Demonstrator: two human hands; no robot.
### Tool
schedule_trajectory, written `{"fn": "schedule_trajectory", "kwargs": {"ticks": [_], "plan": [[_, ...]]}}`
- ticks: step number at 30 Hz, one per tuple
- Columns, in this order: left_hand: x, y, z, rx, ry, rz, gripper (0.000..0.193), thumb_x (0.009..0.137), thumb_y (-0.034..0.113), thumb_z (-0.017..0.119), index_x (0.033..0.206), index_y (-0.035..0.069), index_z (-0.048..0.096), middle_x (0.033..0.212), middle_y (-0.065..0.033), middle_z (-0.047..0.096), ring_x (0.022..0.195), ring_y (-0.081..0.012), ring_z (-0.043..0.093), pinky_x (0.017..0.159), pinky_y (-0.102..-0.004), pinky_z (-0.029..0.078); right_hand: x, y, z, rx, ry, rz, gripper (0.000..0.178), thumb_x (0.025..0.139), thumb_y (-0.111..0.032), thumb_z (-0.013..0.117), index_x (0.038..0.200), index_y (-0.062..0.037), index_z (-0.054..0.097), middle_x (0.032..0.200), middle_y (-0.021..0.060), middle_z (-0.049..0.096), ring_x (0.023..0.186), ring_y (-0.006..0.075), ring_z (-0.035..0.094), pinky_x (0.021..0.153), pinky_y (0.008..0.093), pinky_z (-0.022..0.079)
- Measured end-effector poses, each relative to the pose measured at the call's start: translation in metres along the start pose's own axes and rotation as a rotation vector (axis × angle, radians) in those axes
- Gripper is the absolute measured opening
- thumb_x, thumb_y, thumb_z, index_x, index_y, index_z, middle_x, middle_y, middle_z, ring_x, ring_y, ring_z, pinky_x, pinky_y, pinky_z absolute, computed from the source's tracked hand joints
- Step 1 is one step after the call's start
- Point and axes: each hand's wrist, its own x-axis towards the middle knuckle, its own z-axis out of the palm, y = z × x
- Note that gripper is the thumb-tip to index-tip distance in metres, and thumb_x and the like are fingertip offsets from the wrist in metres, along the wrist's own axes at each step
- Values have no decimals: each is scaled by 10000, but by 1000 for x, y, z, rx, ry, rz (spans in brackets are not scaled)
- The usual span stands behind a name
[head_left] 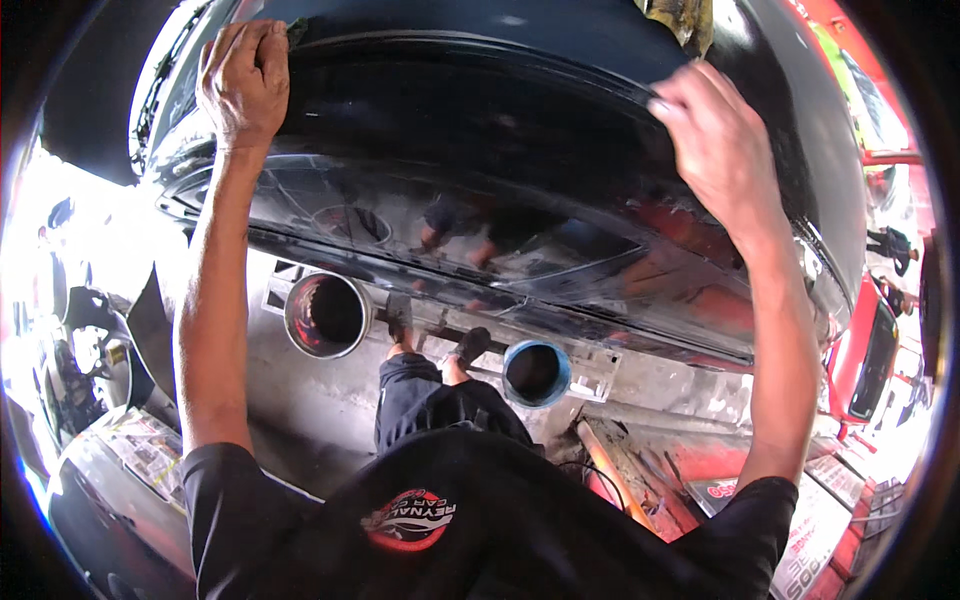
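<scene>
Left hand at far left of glossy black car body panel, fingers curled; small dark scrap just beside fingertips, cannot tell if gripped. Right hand blurred, near right end of panel's raised crease, thumb and forefinger drawn close; cannot tell if clamped on anything. Yellowish crumpled cloth just beyond right knuckles. Panel spans between hands, ahead of person. Steel bucket and blue-rimmed container below, near feet.
</scene>
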Motion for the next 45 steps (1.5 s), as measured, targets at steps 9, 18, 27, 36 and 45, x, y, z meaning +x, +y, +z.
{"fn": "schedule_trajectory", "kwargs": {"ticks": [9, 18, 27, 36, 45], "plan": [[-2, 0, -6, -20, 16, 4, 188, 996, 257, 708, 982, 83, 777, 979, -59, 750, 879, -247, 731, 767, -352, 565, -3, 0, -3, -18, -46, 34, 96, 954, -75, 657, 918, -17, 590, 891, 143, 627, 899, 356, 675, 807, 470, 544], [-9, -2, 3, -55, 21, -9, 189, 992, 269, 711, 1009, 97, 788, 1014, -52, 755, 900, -251, 730, 782, -359, 571, 68, -50, 44, -101, -16, -217, 54, 925, -71, 634, 959, -31, 641, 935, 131, 650, 924, 333, 670, 842, 426, 554], [4, 14, -8, -13, 40, 29, 225, 1004, 281, 693, 1009, 79, 792, 1027, -61, 752, 901, -256, 727, 793, -361, 575, 25, -24, 20, 1, -28, -30, 119, 927, -53, 692, 927, -10, 581, 950, 133, 642, 928, 351, 673, 833, 440, 555], [4, 11, -9, -52, 63, -25, 192, 984, 245, 698, 987, 74, 785, 988, -67, 740, 910, -277, 705, 842, -402, 555, 18, -6, -3, 6, -97, -94, 75, 926, -51, 670, 984, -5, 658, 922, 132, 603, 891, 346, 648, 808, 452, 543], [6, 21, -9, -108, 34, -60, 187, 975, 221, 702, 964, 48, 770, 992, -83, 732, 921, -286, 700, 843, -393, 553, 2, -6, -20, -111, -140, -99, 174, 835, -26, 760, 1008, -31, 743, 888, 89, 624, 827, 270, 653, 753, 389, 569]]}}
